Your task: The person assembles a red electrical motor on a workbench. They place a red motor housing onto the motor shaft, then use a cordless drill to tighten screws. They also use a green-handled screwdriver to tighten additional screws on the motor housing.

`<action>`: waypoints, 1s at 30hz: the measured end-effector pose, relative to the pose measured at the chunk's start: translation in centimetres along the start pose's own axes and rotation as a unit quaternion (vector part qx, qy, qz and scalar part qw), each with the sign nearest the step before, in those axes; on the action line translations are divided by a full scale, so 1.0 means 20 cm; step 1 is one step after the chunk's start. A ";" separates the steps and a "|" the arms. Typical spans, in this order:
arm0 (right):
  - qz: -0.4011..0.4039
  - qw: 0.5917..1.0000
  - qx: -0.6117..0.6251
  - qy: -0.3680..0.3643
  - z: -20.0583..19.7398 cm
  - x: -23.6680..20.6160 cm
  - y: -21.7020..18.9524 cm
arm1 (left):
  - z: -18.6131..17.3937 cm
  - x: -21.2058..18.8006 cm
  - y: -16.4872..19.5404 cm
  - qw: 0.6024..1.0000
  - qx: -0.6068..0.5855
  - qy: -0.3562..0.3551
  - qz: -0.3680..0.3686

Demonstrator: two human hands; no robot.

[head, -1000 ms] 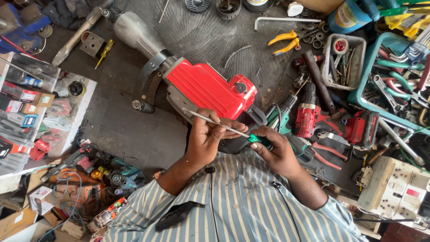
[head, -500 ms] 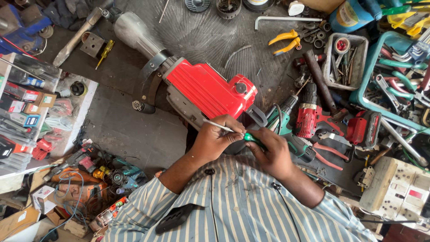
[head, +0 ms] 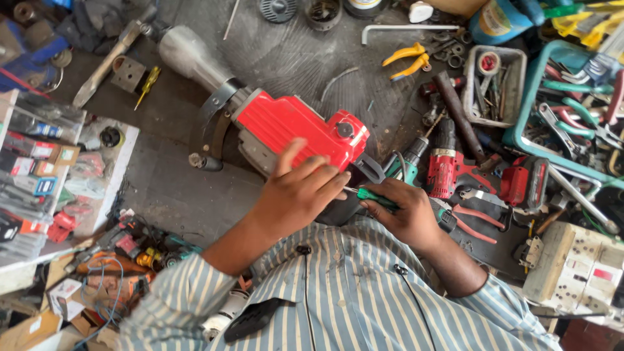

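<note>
In the middle of the frame, the left hand (head: 300, 188) rests flat with loose fingers on the big red power tool (head: 296, 130), while the right hand (head: 406, 211) squeezes a green-handled screwdriver (head: 374, 198) beside it.

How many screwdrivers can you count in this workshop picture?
2 clearly. A green-handled screwdriver is held in the right hand by the red demolition hammer; a yellow-handled screwdriver lies at upper left. More may hide in the cluttered trays.
</note>
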State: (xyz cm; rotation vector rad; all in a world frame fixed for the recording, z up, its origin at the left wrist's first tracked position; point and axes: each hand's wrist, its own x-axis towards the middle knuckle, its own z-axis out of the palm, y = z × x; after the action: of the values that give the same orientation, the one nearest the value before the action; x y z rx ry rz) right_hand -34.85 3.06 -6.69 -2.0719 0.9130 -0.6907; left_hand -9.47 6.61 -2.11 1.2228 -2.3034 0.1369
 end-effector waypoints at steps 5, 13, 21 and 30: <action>-0.135 0.979 -0.147 -0.033 0.01 0.03 -0.02 | 0.09 -0.07 -0.04 0.977 -0.145 -0.144 -0.054; 0.090 0.990 0.085 -0.065 -0.03 0.05 -0.01 | 0.20 -0.05 -0.04 0.962 -0.234 -0.138 -0.029; -0.125 0.982 0.110 0.088 -0.17 0.41 -0.03 | 0.43 0.12 -0.19 0.906 -0.392 -0.001 -0.162; -0.046 0.945 0.324 0.021 -0.02 0.60 -0.05 | 0.52 0.11 -0.25 0.941 -0.283 0.062 -0.176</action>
State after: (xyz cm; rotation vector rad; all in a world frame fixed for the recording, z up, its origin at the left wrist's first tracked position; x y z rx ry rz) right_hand -27.47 -6.05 -3.59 -1.5170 0.5109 -0.9401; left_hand -10.70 -1.26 -10.77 1.2397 -1.7901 -0.5256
